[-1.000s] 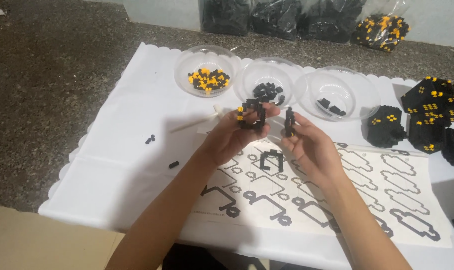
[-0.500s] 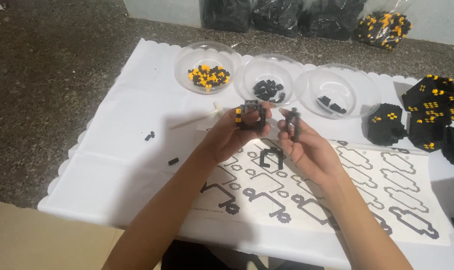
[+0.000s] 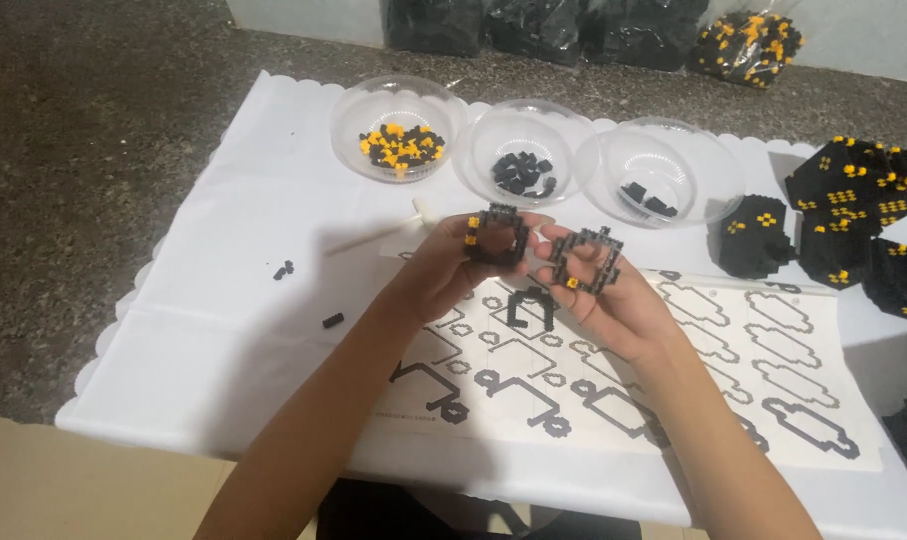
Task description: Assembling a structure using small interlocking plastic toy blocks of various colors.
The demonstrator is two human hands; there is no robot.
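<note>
The head view looks down on a speckled dark stone worktop (image 3: 124,150) with a pale wall along its far edge. A white scallop-edged sheet (image 3: 224,330) covers most of the worktop's middle, and a strip of tan cardboard (image 3: 94,490) shows at the near left corner.

The left hand (image 3: 449,265) is closed on a small black brick frame (image 3: 496,235) with a yellow stud on its side, pinched between thumb and fingertips. The right hand (image 3: 614,305) is closed on a second black frame (image 3: 586,262), flat and square with an open middle and a yellow stud at its lower edge. The two frames are held just beside each other, above the sheet and apart from it.

Under the hands lies a printed paper guide (image 3: 754,370) of black outline shapes, and a small black brick piece (image 3: 529,305) rests on it between the wrists. Behind the hands stand three clear plastic bowls in a row: the left bowl (image 3: 399,115) holds black and yellow bricks, the middle bowl (image 3: 524,150) black ones, the right bowl (image 3: 664,165) a few black ones. Finished black blocks with yellow dots (image 3: 844,215) crowd the right side. Dark bags (image 3: 544,25) line the wall. Two loose black bits (image 3: 286,269) lie on the sheet at left.
</note>
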